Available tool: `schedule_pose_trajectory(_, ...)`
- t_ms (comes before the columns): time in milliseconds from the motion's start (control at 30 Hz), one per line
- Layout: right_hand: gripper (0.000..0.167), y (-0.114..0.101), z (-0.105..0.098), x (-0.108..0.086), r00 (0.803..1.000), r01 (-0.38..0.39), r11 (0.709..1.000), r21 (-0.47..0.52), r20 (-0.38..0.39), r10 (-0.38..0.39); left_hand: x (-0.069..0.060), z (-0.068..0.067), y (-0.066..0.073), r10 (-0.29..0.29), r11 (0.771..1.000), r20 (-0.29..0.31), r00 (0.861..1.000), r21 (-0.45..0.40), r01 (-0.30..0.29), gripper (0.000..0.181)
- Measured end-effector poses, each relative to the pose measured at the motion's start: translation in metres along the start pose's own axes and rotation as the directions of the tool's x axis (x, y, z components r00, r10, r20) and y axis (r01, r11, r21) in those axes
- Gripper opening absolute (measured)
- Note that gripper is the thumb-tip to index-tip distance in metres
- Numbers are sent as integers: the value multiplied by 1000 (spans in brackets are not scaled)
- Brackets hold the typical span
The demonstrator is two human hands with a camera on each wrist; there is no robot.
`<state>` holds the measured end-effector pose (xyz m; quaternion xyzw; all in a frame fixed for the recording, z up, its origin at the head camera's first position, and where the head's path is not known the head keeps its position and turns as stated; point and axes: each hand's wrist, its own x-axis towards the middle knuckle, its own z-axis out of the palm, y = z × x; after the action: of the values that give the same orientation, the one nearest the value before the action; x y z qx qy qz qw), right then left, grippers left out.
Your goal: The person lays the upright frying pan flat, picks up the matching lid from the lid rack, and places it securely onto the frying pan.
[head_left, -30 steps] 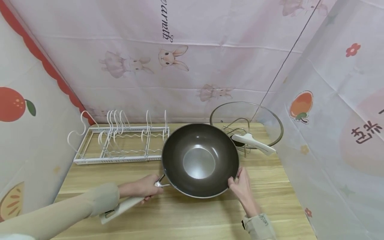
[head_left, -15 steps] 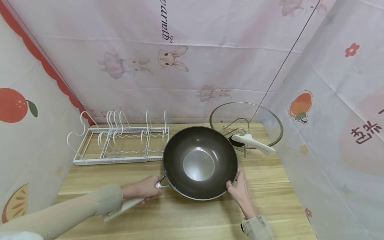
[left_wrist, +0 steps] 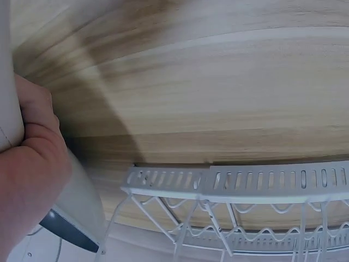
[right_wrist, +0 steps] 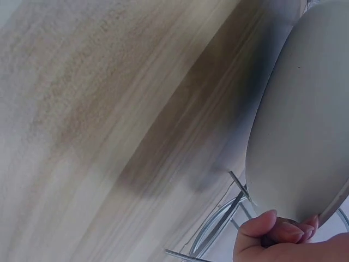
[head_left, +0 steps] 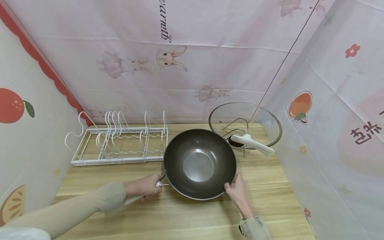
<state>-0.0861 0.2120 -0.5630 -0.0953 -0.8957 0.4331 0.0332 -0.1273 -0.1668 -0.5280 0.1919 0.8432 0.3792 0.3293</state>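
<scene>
left grip (head_left: 147,185) round handle (head_left: 159,184), right (head_left: 238,194) pinching wok (head_left: 198,165)

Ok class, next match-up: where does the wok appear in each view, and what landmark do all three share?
Head: the wok sits at the centre, dark inside showing.
Left wrist: pale outer wall at lower left, partly behind the left hand.
Right wrist: along the right edge, above the right hand.
Shared landmark: wood-grain tabletop.
</scene>
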Motion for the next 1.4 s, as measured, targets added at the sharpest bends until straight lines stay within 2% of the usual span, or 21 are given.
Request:
schedule_pose_trajectory(267,30,5,5,1,999,-36,999,16,33,36,9,0,-12,4,1000,11,1000,30,-4,15)
schedule_pose_trajectory(400,30,6,8,1,999,-34,999,27,22,33,12,-1,-16,16,999,16,1000,45,-17,13)
schedule_pose_trajectory(567,32,6,12,0,999,-29,999,38,14,29,13,-4,-20,-2,998,24,1000,69,1,12)
schedule_pose_trajectory(667,32,6,12,0,999,-31,999,21,28,30,14,-5,-21,-7,999,38,999,38,6,14)
schedule_pose_trajectory(867,29,6,10,1,999,-2,996,-89,32,5,17,-11,-19,15,1000,90,996,-14,-13,12)
schedule_pose_trajectory(933,28,6,9,1,999,12,993,-117,39,-7,17,-12,-17,-1,1000,122,993,-29,5,11)
schedule_pose_trajectory(1033,22,7,5,3,998,51,989,-142,44,-45,18,-15,-16,-56,995,167,984,-76,70,13)
schedule_pose_trajectory(1200,23,8,-1,5,994,102,982,-161,44,-96,22,-22,-15,-152,981,229,961,-85,175,14)
schedule_pose_trajectory(1267,25,7,-3,7,994,102,979,-175,51,-95,23,-24,-14,-175,977,256,951,-71,199,13)
schedule_pose_trajectory(1400,25,7,-6,9,995,91,976,-200,66,-79,26,-28,-11,-192,976,287,939,-45,213,12)
